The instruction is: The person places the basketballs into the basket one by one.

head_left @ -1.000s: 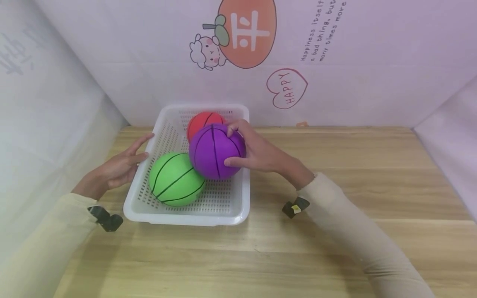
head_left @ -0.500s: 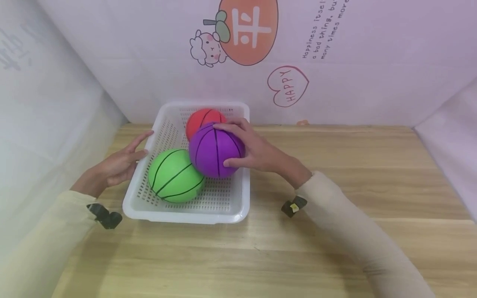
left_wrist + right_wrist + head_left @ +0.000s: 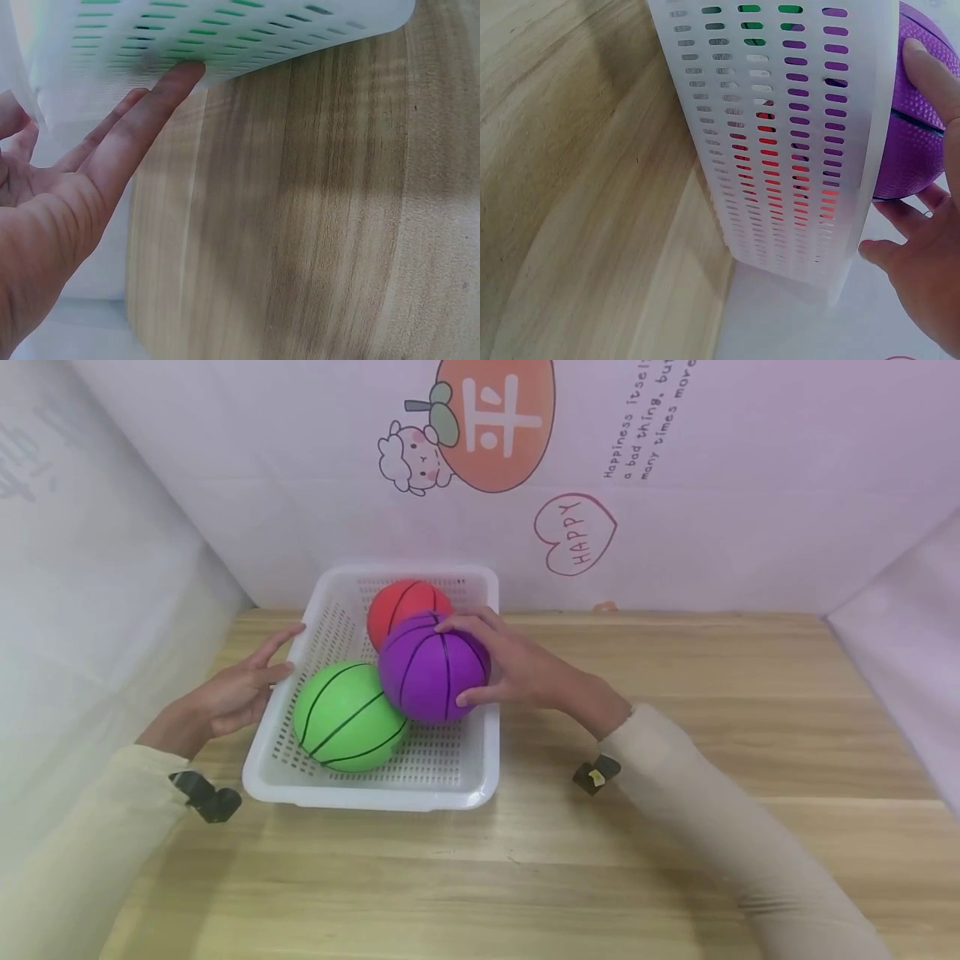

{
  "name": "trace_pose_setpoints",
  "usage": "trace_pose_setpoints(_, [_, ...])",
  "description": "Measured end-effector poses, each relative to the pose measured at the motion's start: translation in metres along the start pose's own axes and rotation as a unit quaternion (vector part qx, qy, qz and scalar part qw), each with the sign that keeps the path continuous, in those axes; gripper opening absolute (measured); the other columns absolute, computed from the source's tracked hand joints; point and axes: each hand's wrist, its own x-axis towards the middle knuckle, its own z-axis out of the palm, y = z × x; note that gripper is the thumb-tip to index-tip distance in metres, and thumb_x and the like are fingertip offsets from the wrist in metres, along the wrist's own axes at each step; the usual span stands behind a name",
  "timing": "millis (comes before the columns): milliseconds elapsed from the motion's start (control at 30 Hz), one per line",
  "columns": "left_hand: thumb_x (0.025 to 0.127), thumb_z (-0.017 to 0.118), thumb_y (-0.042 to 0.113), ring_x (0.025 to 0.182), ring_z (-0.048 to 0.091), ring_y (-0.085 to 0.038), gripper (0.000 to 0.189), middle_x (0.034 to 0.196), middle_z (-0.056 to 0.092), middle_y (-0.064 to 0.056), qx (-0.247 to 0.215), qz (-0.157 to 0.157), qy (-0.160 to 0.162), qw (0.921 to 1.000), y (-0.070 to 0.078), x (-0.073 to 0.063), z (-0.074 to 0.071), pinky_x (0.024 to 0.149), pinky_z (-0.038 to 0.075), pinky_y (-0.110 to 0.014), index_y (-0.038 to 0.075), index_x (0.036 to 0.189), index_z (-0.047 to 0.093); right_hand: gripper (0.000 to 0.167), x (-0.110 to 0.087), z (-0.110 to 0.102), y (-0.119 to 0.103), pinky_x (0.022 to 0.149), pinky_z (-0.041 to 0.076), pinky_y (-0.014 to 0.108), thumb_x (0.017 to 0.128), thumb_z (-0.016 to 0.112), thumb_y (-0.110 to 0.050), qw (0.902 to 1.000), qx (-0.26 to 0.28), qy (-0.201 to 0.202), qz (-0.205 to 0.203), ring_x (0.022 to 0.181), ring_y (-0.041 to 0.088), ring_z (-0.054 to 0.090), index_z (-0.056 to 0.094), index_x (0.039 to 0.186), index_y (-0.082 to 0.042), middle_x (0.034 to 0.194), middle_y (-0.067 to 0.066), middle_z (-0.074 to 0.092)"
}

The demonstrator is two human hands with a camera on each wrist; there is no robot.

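A white perforated plastic basket point(image 3: 450, 797) stands on the table, holding three toy basketballs. The green one point(image 3: 348, 718) lies at the front left and the red one point(image 3: 397, 606) at the back. A purple one point(image 3: 427, 672) sits higher, overlapping both in the head view. My right hand point(image 3: 525, 668) holds the purple ball from its right side, thumb low in front and fingers over the top. Against the basket's left side rests my left hand point(image 3: 236, 693), its fingers point(image 3: 139, 127) straight along the outer wall in the left wrist view. Index fingertip and thumb reach the rim.
The wooden table point(image 3: 675, 693) extends right and in front of the basket. A white printed backdrop point(image 3: 300, 510) rises close behind it, with a side panel point(image 3: 90, 568) near the left arm. Each sleeve carries a dark wrist device point(image 3: 596, 774).
The right index finger, curled a second ago, now stretches over the purple ball's top. The ball has turned slightly, its seam shifting right. The left hand holds its place at the basket.
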Motion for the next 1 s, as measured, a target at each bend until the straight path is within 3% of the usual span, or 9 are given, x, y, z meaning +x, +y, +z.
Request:
trace_pose_setpoints(467, [0.111,0.030,0.021,0.111,0.062,-0.013,0.063,0.161,0.005,-0.029,-0.010,-0.010,0.022,0.9997,-0.003,-0.003,-0.001,0.092,0.047,-0.064,0.045,0.159,-0.004,0.094,-0.003,-0.001,-0.003,0.110,0.039,0.048,0.075,0.088,-0.041,0.9996,-0.018,0.004,-0.023,0.143,0.021,0.031,0.037,0.151,-0.021,0.154,0.007,0.035])
trace_pose_setpoints(633, [0.111,0.028,0.019,0.111,0.061,-0.012,0.063,0.161,0.005,-0.028,0.007,-0.005,0.025,0.9997,-0.001,0.000,-0.004,0.094,0.046,-0.063,0.042,0.159,-0.005,0.093,-0.003,-0.003,-0.004,0.108,0.040,0.049,0.076,0.088,-0.040,0.9993,-0.031,0.006,-0.022,0.142,0.023,0.032,0.037,0.152,-0.022,0.155,0.008,0.032])
trace_pose_setpoints(800, [0.111,0.029,0.015,0.111,0.061,-0.012,0.065,0.161,0.008,-0.028,-0.002,-0.009,0.028,0.9996,-0.005,0.004,-0.003,0.094,0.050,-0.054,0.039,0.160,-0.005,0.094,-0.008,-0.003,-0.002,0.106,0.042,0.050,0.076,0.088,-0.043,0.9994,-0.032,0.009,-0.013,0.139,0.025,0.035,0.038,0.153,-0.023,0.153,0.010,0.033])
trace_pose_setpoints(900, [0.110,0.032,0.015,0.114,0.060,-0.017,0.066,0.161,0.012,-0.028,0.012,-0.015,0.032,0.9993,-0.005,0.006,-0.001,0.095,0.050,-0.053,0.036,0.161,-0.006,0.094,-0.011,-0.003,0.000,0.106,0.042,0.051,0.076,0.087,-0.045,0.9995,-0.027,0.011,-0.010,0.139,0.024,0.035,0.038,0.154,-0.024,0.152,0.009,0.033])
trace_pose_setpoints(1000, [0.110,0.035,0.018,0.124,0.054,-0.032,0.067,0.159,0.018,-0.029,0.064,-0.014,0.042,0.9970,-0.004,0.005,-0.001,0.099,0.045,-0.057,0.032,0.161,-0.007,0.092,-0.012,-0.004,0.003,0.105,0.042,0.053,0.078,0.084,-0.049,0.9996,-0.023,0.014,-0.006,0.138,0.023,0.036,0.037,0.154,-0.026,0.152,0.007,0.034])
